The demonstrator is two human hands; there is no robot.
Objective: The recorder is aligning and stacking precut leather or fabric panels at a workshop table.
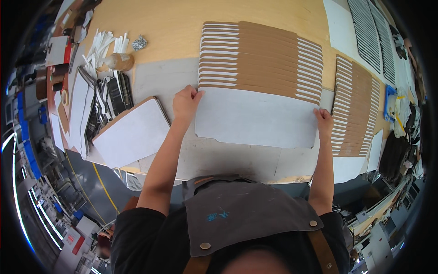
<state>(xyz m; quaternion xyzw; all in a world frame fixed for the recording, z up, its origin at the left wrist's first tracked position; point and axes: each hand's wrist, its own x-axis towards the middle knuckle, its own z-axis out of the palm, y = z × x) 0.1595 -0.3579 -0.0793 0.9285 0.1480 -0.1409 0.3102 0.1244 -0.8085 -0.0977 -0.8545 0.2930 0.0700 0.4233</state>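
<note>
A large white panel (255, 118) lies flat on the table in front of me. Beyond it, several overlapping brown panels (269, 59) with white strips at both ends fan away in a stepped row. At the white panel's upper left corner, the fingers of my left hand (185, 105) are closed in a pinch. My right hand (323, 122) pinches the right edge of the same panel, a little below its upper corner. Left of my left forearm rests a stack of white panels (132, 134) with brown showing along its far edge.
A second stepped row of brown panels (358, 100) lies at the right. Dark fabric strips (114, 93), white strips (98, 50), a jar (119, 61) and a crumpled ball (139, 43) occupy the left side. A blue tray (390, 102) stands far right. The table's front edge runs near my apron.
</note>
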